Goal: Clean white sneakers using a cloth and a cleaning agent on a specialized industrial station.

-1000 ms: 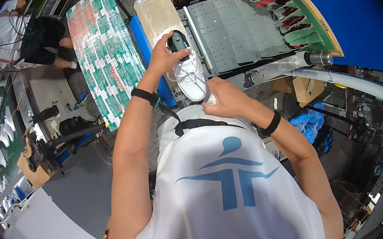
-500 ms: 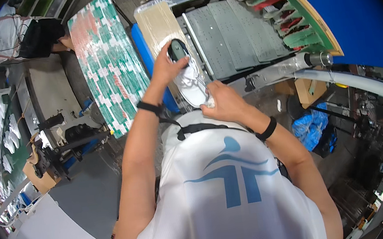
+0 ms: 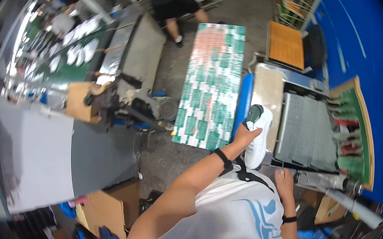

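My view has swung left since a moment ago. The big grey machine (image 3: 38,152) fills nine o'clock; the green-and-red patterned board (image 3: 211,88) lies at twelve. My left hand (image 3: 246,135) is closed around the white shoe (image 3: 258,137), at three o'clock. My right hand (image 3: 284,183) has let go, loosely open, empty.

The left hand (image 3: 246,135) covers the heel side of the white shoe (image 3: 256,136), so how its grip closes cannot be told. The right hand (image 3: 284,182) shows only its back; its fingertips are blurred. At twelve o'clock a person (image 3: 172,2) is cut off above the waist. At ten o'clock, pale shapes on the green table (image 3: 68,70) are too smeared to tell.
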The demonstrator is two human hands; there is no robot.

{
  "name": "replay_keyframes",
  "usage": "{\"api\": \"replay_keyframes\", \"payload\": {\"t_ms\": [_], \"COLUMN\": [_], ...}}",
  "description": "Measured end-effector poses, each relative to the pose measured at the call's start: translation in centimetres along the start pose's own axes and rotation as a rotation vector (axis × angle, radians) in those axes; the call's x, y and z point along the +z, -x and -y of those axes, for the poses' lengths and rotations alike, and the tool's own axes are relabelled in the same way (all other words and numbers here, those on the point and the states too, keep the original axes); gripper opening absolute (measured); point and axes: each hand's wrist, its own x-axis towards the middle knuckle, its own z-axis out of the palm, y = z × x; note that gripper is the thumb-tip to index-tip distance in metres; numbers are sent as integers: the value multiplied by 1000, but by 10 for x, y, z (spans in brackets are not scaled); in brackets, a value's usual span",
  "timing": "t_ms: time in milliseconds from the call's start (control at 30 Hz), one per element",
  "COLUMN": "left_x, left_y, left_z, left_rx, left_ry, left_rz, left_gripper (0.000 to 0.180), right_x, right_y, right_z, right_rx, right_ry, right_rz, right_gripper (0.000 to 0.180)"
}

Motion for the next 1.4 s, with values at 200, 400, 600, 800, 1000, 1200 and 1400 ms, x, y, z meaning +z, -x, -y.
{"api": "replay_keyframes", "payload": {"t_ms": [200,400,600,800,1000,1200,1400], "left_x": [-69,-129,-119,19,136,345,550], "left_y": [-9,-136,-133,-13,-8,-54,-47], "left_z": [-70,-100,-65,-18,-42,-36,-44], "left_rx": [-26,282,278,321,240,448,674], "left_ry": [150,-783,-773,-587,-468,-572,-533], "left_rz": [161,118,-214,473,767,947,359], "left_gripper": [63,92,111,63,34,47,93], "right_x": [3,10,10,-3,2,-17,-40], "right_y": [-3,-3,-8,8,10,29,31], "right_z": [7,-9,-15,-45,-63,-88,-109], "right_rx": [-120,-78,-91,64,148,265,236], "right_ry": [82,83,86,62,-24,-180,-263], "right_rz": [15,75,137,73,166,107,247], "right_gripper": [32,33,33,37,52,62,75]}}
